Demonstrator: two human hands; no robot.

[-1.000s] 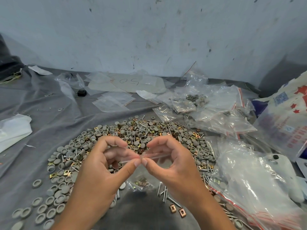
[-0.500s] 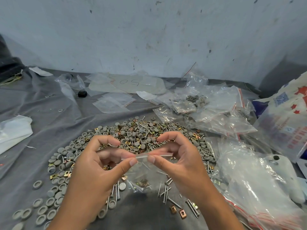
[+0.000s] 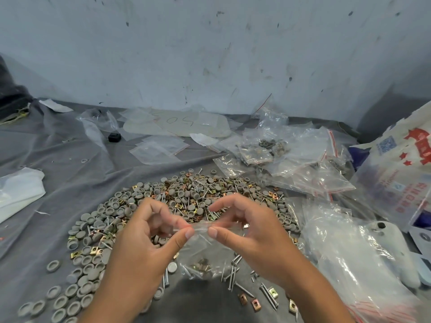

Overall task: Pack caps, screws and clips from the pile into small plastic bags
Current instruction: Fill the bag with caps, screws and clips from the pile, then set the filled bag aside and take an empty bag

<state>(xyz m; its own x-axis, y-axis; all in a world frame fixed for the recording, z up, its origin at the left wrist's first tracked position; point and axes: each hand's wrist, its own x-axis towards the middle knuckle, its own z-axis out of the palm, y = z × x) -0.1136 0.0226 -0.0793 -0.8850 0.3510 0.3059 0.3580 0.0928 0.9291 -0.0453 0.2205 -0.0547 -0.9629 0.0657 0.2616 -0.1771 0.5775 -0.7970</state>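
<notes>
A wide pile (image 3: 186, 197) of grey round caps, silver screws and brass clips lies on the grey cloth in front of me. Over its near edge hangs a small clear plastic bag (image 3: 200, 255) with a few caps, screws and clips at its bottom. My left hand (image 3: 149, 238) pinches the bag's top strip between thumb and fingers on the left. My right hand (image 3: 251, 231) pinches the same strip on the right. The two thumbs almost meet at the middle of the strip.
Filled and empty clear bags (image 3: 291, 157) are heaped at the back right, a larger clear bag (image 3: 354, 259) lies at the right over a white object. A printed sack (image 3: 401, 173) stands far right. Flat empty bags (image 3: 158, 149) lie behind the pile. Loose screws and clips (image 3: 256, 292) lie near me.
Both hands have stayed on the bag's top strip, shifting slightly as the thumbs slid along it; the right index finger has lifted off.
</notes>
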